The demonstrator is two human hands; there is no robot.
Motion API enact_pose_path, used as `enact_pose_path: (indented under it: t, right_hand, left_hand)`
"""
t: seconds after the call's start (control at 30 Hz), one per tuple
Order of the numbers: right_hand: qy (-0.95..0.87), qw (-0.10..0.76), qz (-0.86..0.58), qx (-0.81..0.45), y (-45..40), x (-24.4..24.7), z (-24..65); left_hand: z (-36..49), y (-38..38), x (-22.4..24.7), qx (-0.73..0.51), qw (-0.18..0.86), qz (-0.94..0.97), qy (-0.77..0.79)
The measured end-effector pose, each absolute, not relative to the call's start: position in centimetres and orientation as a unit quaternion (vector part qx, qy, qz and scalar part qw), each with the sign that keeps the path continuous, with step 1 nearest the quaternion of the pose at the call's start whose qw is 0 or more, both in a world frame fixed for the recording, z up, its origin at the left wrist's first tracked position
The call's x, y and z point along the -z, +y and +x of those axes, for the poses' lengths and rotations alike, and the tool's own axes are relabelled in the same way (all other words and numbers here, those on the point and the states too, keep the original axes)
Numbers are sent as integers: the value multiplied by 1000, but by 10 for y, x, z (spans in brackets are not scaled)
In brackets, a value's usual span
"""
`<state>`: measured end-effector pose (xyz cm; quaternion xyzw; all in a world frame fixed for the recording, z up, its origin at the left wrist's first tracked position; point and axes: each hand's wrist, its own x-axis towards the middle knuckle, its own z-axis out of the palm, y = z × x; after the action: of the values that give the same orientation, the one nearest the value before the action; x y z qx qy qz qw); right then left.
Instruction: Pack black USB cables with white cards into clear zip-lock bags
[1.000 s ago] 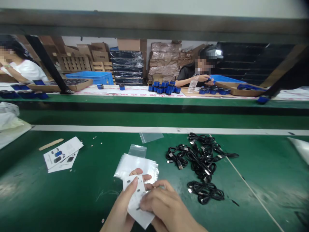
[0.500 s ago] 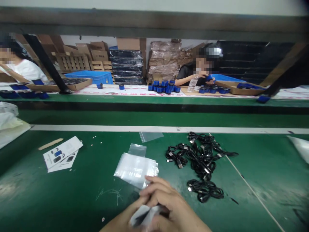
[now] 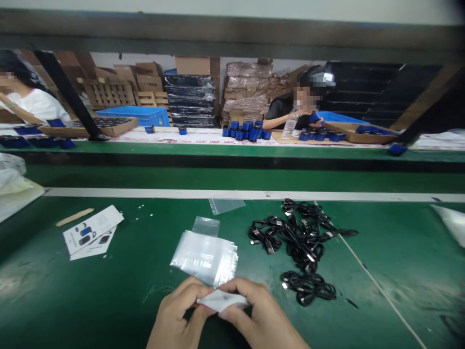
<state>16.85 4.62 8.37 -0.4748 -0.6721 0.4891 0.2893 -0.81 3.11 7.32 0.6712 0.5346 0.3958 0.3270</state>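
Observation:
At the front of the table, a whitish plastic bag (image 3: 222,301) is pinched between both hands, its mouth facing me. My left hand (image 3: 183,310) grips its left edge between thumb and fingers. On the opposite edge, my right hand (image 3: 256,312) does the same. What lies inside the bag cannot be made out. Just beyond the fingers is a stack of clear zip bags (image 3: 203,254), with a single zip bag (image 3: 227,206) farther back. To the right lie bundled black USB cables (image 3: 303,235), and nearer me another coiled cable (image 3: 308,286).
Printed leaflets (image 3: 92,232) and a wooden stick (image 3: 75,216) lie on the left. Across the bench, blue-and-black devices (image 3: 247,131) stand in a cluster near a plastic bottle (image 3: 289,126). Two people sit on the far side. A shelf beam (image 3: 232,34) spans overhead.
My right hand has moved off the left hand to the bag's right edge. Both hands now hold the bag from opposite sides, its mouth turned flatter.

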Motion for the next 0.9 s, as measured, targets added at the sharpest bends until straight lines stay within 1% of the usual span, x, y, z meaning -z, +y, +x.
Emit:
enact_pose_path:
  t: [0.1, 0.17, 0.23, 0.33, 0.43, 0.5, 0.57, 0.63, 0.67, 0.73, 0.8, 0.9]
  right_hand:
    - [-696, 271, -462, -478, 49, -87, 168]
    - [-717, 266, -450, -461, 50, -84, 168]
    - [-732, 272, -436, -447, 52, -80, 166]
    - [-743, 306, -417, -425, 57, -76, 165]
    - [-734, 335, -428, -408, 66, -83, 170]
    - [-666, 365, -446, -473, 73, -91, 177]
    - [-528, 395, -440, -609, 79, -99, 184]
    - [-390, 400, -407, -723, 84, -102, 187]
    - [-349, 397, -394, -752, 86, -103, 187]
    - [-327, 396, -390, -764, 92, -103, 189]
    - [-347, 422, -407, -732, 102, -103, 196]
    - [-397, 445, -454, -662, 123, -104, 212]
  left_hand:
    - [-3, 29, -65, -430, 310, 657, 536]
    - [-1, 28, -61, -437, 275, 670, 533]
    - [0, 29, -59, -436, 213, 697, 527]
    - [-2, 36, -63, -437, 86, 750, 489]
    - [-6, 48, -72, -446, -22, 776, 447]
    - [-9, 55, -79, -455, -62, 777, 430]
    - [-10, 61, -84, -454, -115, 786, 403]
    - [-10, 64, -87, -447, -159, 801, 364]
    - [-9, 66, -88, -437, -159, 815, 346]
    - [-6, 72, -94, -389, -100, 854, 330]
    - [-4, 88, -102, -312, -4, 884, 348]
    - [0, 135, -112, -243, 58, 870, 424]
